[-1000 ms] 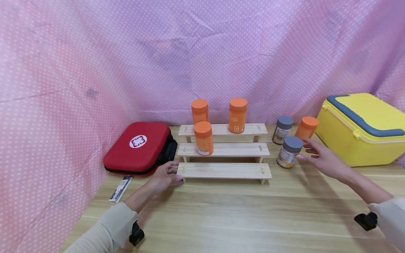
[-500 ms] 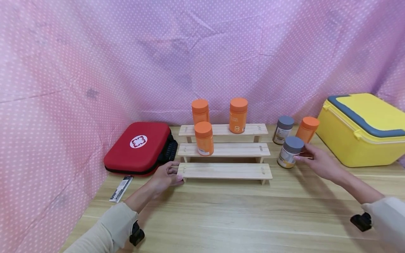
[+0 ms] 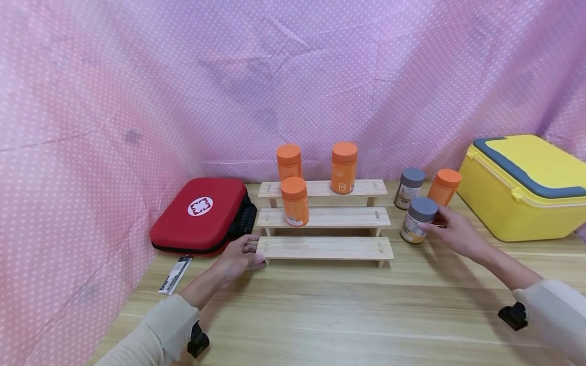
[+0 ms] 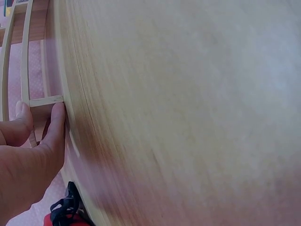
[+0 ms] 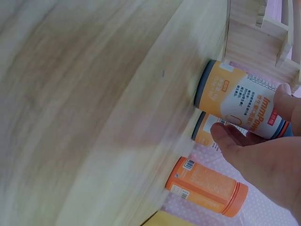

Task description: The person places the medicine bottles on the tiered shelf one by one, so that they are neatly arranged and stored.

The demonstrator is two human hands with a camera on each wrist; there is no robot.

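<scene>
A three-tier wooden stand (image 3: 322, 247) is on the table, and my left hand (image 3: 239, 254) pinches the left end of its lowest tier. In the left wrist view the left hand (image 4: 33, 155) has thumb and fingers about the stand's end leg (image 4: 43, 109). My right hand (image 3: 460, 234) grips a grey-lidded supplement bottle (image 3: 414, 230) standing right of the stand. Seen from the right wrist, the thumb of the right hand (image 5: 258, 155) presses the labelled bottle (image 5: 237, 96); other fingers are partly hidden behind it. Another grey-lidded bottle (image 3: 406, 195) and an orange bottle (image 3: 442, 190) stand close behind.
Two orange bottles (image 3: 344, 173) stand on the top tier, one orange bottle (image 3: 296, 206) on the middle tier. Left lies a red first-aid case (image 3: 201, 213) with a small white packet (image 3: 175, 274) before it. A yellow box (image 3: 517, 203) stands at right, a pink dotted cloth (image 3: 293, 91) behind.
My right hand has moved left and closed its thumb and fingers round the front grey-lidded bottle. The left hand has stayed at the stand's end.
</scene>
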